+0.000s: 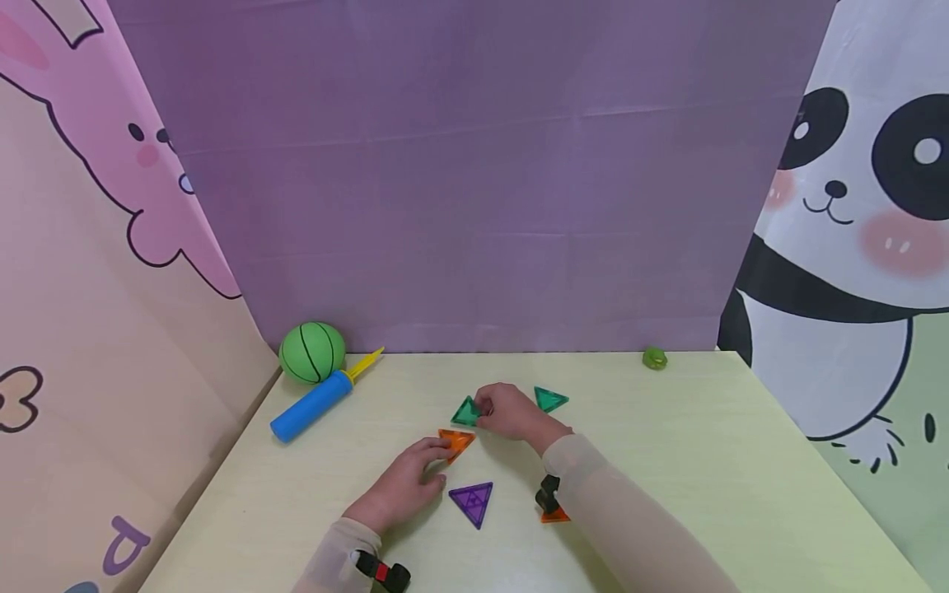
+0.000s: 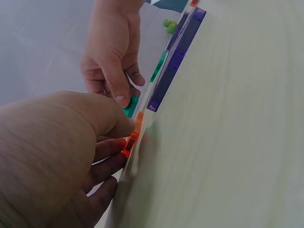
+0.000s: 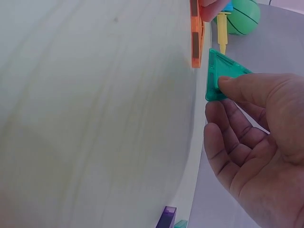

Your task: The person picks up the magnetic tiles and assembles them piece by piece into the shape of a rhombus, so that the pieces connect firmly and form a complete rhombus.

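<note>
Between right thumb and fingers I pinch a translucent green triangular magnetic tile [image 3: 220,69], its near edge tilted up in the right wrist view. That right hand [image 1: 511,412] is over the middle of the table. My left hand [image 1: 404,486] rests its fingertips on an orange triangular tile [image 1: 461,442], just nearer to me than the green one; the thumb stands apart from it in the head view. A purple triangular tile [image 1: 472,502] lies flat right of the left thumb. Beyond the right hand is a second green tile [image 1: 550,399]. Another orange tile [image 1: 554,516] is partly hidden under the right wrist's camera.
On the table's left, a blue pump [image 1: 311,405] with a yellow nozzle lies against a green ball [image 1: 312,352]. A small green object [image 1: 655,357] sits at the far right edge. A purple cloth [image 1: 474,181] hangs behind the table [image 1: 704,461].
</note>
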{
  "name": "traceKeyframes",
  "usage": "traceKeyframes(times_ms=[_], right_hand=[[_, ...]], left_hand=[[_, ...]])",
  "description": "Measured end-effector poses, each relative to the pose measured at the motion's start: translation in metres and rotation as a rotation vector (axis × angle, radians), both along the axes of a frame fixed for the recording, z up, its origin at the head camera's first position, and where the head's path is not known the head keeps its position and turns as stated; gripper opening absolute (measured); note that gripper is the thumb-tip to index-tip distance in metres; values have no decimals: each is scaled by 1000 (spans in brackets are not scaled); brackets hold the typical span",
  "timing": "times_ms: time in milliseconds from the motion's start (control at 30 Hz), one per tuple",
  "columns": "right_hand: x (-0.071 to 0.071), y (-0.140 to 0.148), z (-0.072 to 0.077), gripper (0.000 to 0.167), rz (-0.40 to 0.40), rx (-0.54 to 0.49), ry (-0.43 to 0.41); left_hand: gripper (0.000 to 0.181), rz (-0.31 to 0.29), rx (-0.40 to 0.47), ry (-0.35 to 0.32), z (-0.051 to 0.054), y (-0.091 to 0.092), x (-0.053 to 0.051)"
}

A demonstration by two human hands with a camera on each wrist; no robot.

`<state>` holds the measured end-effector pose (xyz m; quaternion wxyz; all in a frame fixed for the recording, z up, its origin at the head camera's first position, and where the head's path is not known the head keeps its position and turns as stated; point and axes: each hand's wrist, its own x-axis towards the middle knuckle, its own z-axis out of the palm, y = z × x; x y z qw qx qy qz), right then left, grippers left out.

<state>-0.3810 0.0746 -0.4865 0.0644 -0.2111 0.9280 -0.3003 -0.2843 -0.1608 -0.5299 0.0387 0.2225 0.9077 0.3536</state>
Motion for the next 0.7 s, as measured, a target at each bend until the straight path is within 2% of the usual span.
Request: traceKeyframes(times_ms=[267,700], right_hand=[[0,-4,-1,23,2,-4,-15],[0,-8,-2,19,29,1,7]], left_hand=[[41,-3,3,8,0,0,0],[40,-10,9,12,0,-1,0]])
